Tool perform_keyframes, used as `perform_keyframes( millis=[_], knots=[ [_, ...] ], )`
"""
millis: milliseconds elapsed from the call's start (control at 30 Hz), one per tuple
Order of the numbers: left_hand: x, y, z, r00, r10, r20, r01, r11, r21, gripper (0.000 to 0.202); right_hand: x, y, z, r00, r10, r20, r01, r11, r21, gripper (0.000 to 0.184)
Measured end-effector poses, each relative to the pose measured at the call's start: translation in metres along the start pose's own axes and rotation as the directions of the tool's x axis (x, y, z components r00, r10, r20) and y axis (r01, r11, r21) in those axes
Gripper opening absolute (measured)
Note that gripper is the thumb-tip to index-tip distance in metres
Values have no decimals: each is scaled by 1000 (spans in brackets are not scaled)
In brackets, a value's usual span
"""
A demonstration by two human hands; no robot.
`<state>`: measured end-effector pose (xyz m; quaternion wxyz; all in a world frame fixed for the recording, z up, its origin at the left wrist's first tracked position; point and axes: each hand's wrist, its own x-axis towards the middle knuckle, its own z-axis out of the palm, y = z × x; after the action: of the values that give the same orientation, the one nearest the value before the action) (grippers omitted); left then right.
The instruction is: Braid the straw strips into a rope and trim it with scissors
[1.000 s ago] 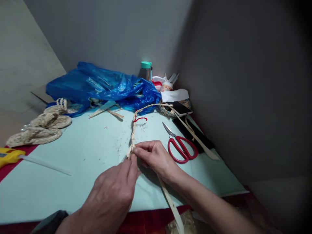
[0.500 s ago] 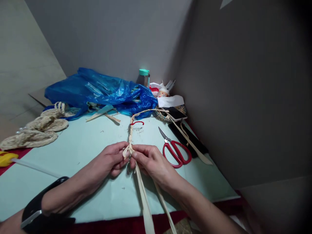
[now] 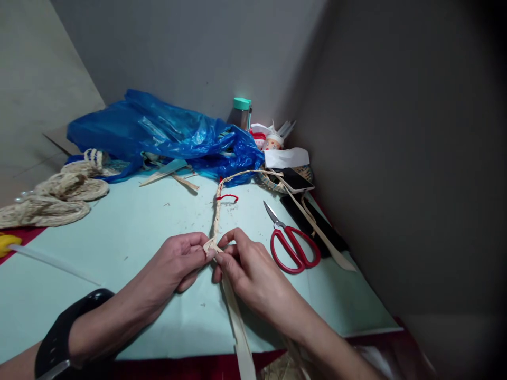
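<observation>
A thin braid of pale straw (image 3: 216, 214) runs across the light blue table cover (image 3: 130, 237) toward me, with a short red thread (image 3: 227, 197) tied near its far end. My left hand (image 3: 174, 264) and my right hand (image 3: 247, 266) meet at the braid's near end, fingers pinched shut on the straw. Loose flat straw strips (image 3: 237, 322) trail from the pinch toward me, passing under my right hand and off the table edge. A black watch (image 3: 59, 338) is on my left wrist.
Red-handled scissors (image 3: 291, 243) lie just right of my right hand. A blue plastic bag (image 3: 166, 137), a teal-capped bottle (image 3: 241, 112), cups and a phone (image 3: 295, 180) crowd the back corner. Coils of braided straw (image 3: 55, 198) and a yellow tool (image 3: 10, 244) lie at left. Grey walls close the back and right.
My left hand pulled back from over the braid to its left side, then both hands stayed pinched at the braid's end. One loose strip shifted under my right hand.
</observation>
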<state>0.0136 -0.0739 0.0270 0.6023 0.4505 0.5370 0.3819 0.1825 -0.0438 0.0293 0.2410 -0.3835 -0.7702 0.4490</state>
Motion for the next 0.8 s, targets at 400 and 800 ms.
perform_keyframes(
  millis=[400, 800],
  knots=[
    [1, 0, 8, 990, 21, -143, -28, 999, -42, 16, -11, -11, 20, 963, -198, -184, 32, 759, -650, 14],
    [-1, -5, 0, 1000, 30, -3, -30, 985, -168, 21, -32, -17, 58, 872, -449, -196, 16, 426, -904, 26]
  ],
)
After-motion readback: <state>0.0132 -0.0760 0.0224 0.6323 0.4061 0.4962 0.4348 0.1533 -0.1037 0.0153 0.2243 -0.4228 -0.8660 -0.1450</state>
